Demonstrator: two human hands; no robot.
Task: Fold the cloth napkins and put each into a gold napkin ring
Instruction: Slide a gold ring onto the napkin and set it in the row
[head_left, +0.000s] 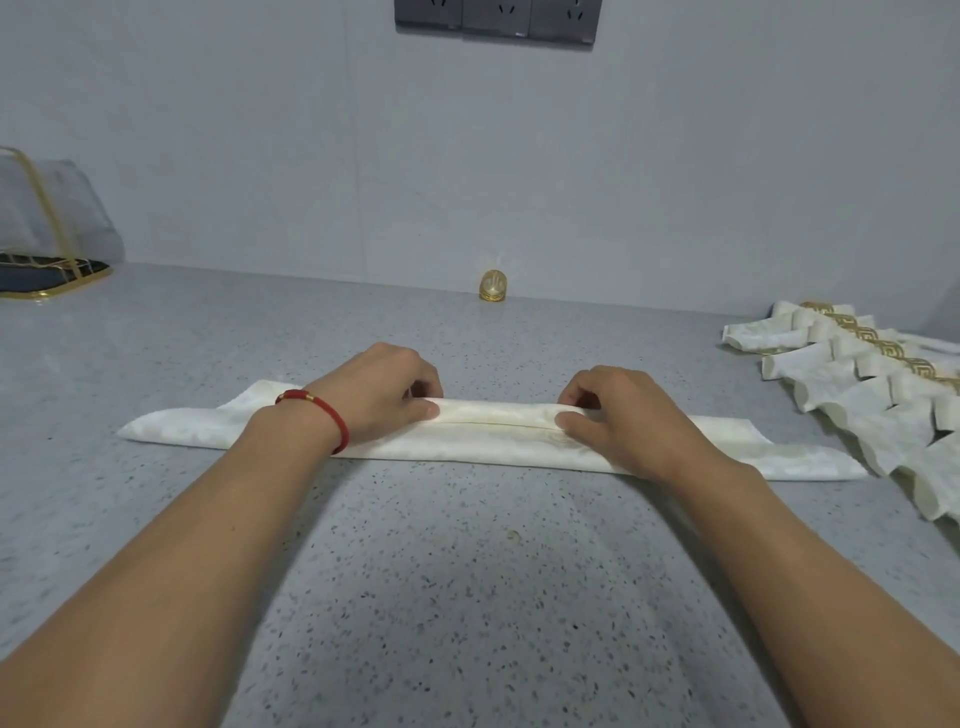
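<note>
A cream cloth napkin (493, 434), soft and faintly patterned, lies folded into a long flat band across the speckled grey stone worktop (467, 597), its two ends cut on a slant. Both hands rest on the middle of the napkin. The left hand (374, 387) has its fingers curled over the far fold and its thumb laid along the near side, so its grip pinches the raised roll of cloth; a red cord bracelet (324, 415) with a small gold bead circles that wrist. The right hand (618, 415) mirrors it just along the napkin, fingers tucked over the fold, thumb pressed flat on top, pinching the same ridge. Beyond the napkin, against the grey wall, stands a single shiny gold napkin ring (493, 286). Off the napkin's right end lies a row of finished napkins (878, 405), pleated and banded in gold. Far off its left end sits a gold-rimmed dark tray (49, 275).
</note>
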